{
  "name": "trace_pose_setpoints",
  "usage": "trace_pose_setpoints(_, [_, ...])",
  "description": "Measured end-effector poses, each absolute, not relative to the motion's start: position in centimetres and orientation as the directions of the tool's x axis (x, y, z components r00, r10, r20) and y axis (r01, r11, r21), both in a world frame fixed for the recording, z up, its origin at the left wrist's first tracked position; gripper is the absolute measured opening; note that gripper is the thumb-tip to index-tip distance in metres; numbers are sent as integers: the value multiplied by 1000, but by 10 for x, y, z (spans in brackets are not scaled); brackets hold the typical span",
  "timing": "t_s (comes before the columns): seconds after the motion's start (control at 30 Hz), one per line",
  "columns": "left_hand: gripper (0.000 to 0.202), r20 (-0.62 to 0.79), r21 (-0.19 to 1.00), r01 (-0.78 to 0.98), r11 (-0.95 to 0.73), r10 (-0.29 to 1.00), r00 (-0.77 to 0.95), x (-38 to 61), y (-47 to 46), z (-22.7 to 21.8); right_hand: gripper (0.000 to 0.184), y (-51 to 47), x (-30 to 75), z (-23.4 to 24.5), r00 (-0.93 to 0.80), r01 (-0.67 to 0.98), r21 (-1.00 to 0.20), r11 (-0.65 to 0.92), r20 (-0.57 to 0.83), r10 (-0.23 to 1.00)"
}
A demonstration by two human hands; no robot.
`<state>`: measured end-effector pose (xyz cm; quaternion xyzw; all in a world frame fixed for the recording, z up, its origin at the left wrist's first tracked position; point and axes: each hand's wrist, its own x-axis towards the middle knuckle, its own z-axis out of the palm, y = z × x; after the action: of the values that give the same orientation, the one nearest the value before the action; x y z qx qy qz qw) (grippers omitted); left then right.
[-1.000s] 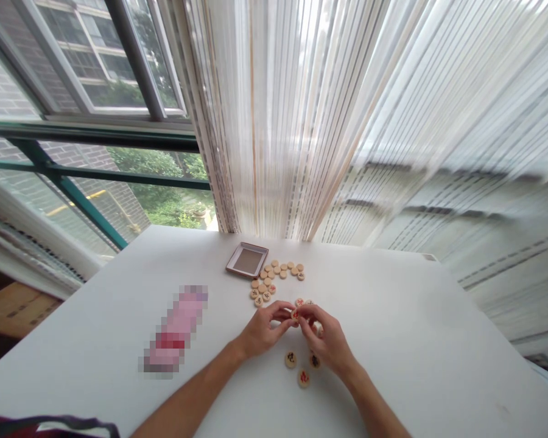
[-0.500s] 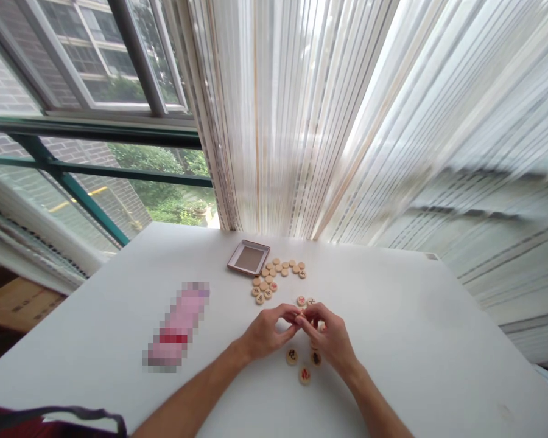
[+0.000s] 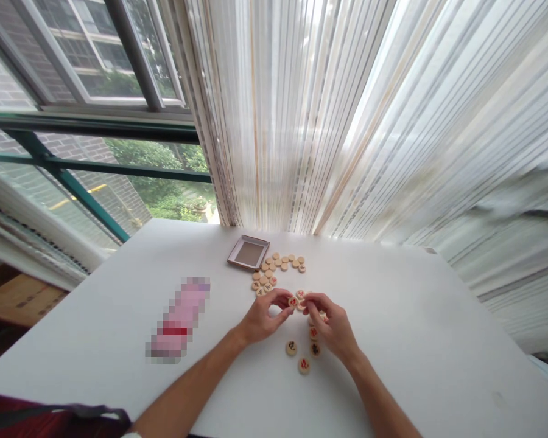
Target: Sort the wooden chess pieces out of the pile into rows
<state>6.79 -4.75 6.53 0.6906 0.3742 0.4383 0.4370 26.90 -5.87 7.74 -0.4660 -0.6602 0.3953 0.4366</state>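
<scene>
Between the thumb and fingers of my left hand (image 3: 261, 319) is a round wooden xiangqi piece (image 3: 293, 302) with a red character. My right hand (image 3: 335, 325) is closed in a pinch beside it, its fingertips against the pieces there; what they grip is hidden. Just beyond the fingertips lies another red-marked piece (image 3: 300, 294). Partly under my right hand runs a line with a red piece (image 3: 313, 333) and a black-marked piece (image 3: 315, 350). Closer to me are a separate black piece (image 3: 291, 348) and a red piece (image 3: 304, 365).
Several more pieces, many blank side up (image 3: 284, 266), are spread beyond my hands. A shallow square box lid or tray (image 3: 249, 252) sits at their left. A blurred pink object (image 3: 180, 319) lies on the white table (image 3: 415, 340). Curtains (image 3: 274, 121) and a window border the far edge.
My hands were together at the fingertips and have drawn slightly apart. The red-marked piece in my left hand now shows its face. The view has tilted a little.
</scene>
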Motion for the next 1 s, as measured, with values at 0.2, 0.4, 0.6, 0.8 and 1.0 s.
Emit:
trace_pose_setpoints(0.2, [27, 259, 941, 133, -313, 913, 314, 64, -44, 63, 22, -51, 285, 79, -64, 315, -903, 293, 287, 956])
trace_pose_setpoints(0.4, [31, 229, 963, 62, -262, 919, 320, 69, -46, 61, 21, -53, 282, 81, -101, 354, -879, 318, 303, 948])
trace_pose_setpoints(0.6, [35, 181, 983, -52, -174, 916, 358, 72, -48, 61, 21, -60, 267, 84, -276, 335, -827, 451, 371, 887])
trace_pose_setpoints(0.8, [37, 118, 992, -84, -91, 908, 402, 70, -48, 60, 19, -61, 266, 82, -270, 333, -829, 449, 372, 888])
trace_pose_setpoints(1.0, [38, 62, 982, -187, 23, 899, 433, 70, -45, 55, 19, -61, 267, 82, -296, 323, -835, 446, 358, 886])
